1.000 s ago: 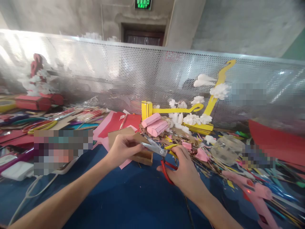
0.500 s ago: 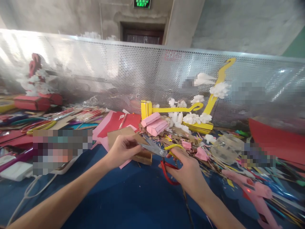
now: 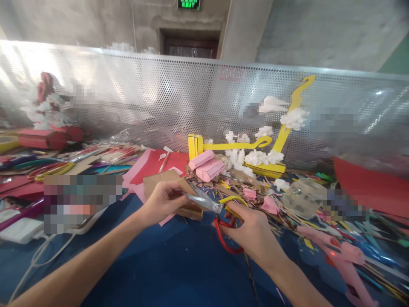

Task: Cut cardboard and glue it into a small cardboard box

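Observation:
My right hand (image 3: 252,232) grips a pair of scissors (image 3: 217,209) with one red and one yellow handle loop; its metal blades point left and are slightly apart. My left hand (image 3: 162,200) is closed in a pinch right at the blade tips, holding a small piece I cannot make out. Just behind both hands lies a brown cardboard piece (image 3: 166,181) with a low box-like edge, on the blue table top (image 3: 179,273).
A perforated metal screen (image 3: 159,98) runs across the back. Before it stand pink paper blocks (image 3: 206,166) and a yellow cardboard model with white tufts (image 3: 265,149). Paper scraps (image 3: 255,192), a pink glue gun (image 3: 341,260), red sheets (image 3: 153,164) and a white cable (image 3: 41,256) surround the hands.
The scissor handles have spread and the right hand has shifted slightly right and down. The left hand stays pinched at the blades. The view has drifted a little.

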Available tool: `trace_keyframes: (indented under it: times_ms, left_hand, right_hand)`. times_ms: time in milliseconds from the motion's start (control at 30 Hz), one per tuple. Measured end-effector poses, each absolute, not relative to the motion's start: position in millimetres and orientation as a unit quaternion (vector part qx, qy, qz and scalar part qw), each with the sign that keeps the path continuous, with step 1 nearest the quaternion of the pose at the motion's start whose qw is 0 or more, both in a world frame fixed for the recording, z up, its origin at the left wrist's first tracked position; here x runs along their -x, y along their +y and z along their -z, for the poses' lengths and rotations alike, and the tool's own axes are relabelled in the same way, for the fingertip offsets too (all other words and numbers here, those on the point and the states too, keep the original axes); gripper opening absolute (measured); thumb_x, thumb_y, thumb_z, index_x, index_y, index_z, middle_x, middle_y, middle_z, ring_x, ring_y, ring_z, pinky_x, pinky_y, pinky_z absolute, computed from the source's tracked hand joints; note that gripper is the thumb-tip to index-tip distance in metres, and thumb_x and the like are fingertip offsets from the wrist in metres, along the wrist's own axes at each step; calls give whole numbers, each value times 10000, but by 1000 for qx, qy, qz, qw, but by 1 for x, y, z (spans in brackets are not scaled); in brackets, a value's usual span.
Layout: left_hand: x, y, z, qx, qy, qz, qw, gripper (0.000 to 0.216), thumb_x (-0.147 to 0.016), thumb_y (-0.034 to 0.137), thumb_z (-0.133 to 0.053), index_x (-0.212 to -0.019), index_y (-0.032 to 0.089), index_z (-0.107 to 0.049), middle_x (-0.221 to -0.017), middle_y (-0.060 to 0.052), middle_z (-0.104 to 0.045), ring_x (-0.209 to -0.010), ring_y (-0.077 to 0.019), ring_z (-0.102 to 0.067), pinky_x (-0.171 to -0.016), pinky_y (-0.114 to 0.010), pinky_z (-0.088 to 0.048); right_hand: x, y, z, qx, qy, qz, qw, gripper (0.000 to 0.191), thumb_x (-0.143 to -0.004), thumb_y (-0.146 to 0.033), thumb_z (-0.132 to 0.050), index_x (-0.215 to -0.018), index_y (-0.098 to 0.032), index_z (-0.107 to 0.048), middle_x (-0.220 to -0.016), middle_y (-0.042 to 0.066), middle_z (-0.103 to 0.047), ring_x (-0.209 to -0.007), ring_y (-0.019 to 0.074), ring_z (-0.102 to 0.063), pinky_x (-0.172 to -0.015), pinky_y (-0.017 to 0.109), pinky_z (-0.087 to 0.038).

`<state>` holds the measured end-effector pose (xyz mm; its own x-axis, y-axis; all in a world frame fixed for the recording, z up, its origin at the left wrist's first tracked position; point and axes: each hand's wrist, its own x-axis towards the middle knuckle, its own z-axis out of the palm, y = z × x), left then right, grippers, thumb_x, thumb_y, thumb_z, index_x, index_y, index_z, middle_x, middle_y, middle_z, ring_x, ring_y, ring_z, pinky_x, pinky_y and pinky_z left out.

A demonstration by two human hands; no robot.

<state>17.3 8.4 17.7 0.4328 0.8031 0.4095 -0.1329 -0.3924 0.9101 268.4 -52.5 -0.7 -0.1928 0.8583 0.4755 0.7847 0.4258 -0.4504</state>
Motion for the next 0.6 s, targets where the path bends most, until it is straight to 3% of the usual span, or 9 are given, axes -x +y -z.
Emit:
trace_keyframes:
  times_ms: [300,600]
  left_hand:
    - [-17,9,-18,-694,244,-465,493,69,-823,212,-742,-841,150,-766,-834,-81,-816,-768,-200,-787,-734,-294,-650]
    - [-14,14,-14,-700,231,-477,479,38,-825,169,-729,-842,150,-757,-816,-64,-799,-753,-177,-766,-730,-276,-631]
  right_hand:
    - [-268,-52,1,535,-770,-67,340,228,-825,-326,-742,-713,-241,-564,-637,-50,-585,-574,151,-556,-541,264,-435]
    - [-264,-55,-2,536,-762,-131,339,294,-812,-374,-780,-695,-238,-547,-638,-49,-598,-568,154,-575,-548,275,-461]
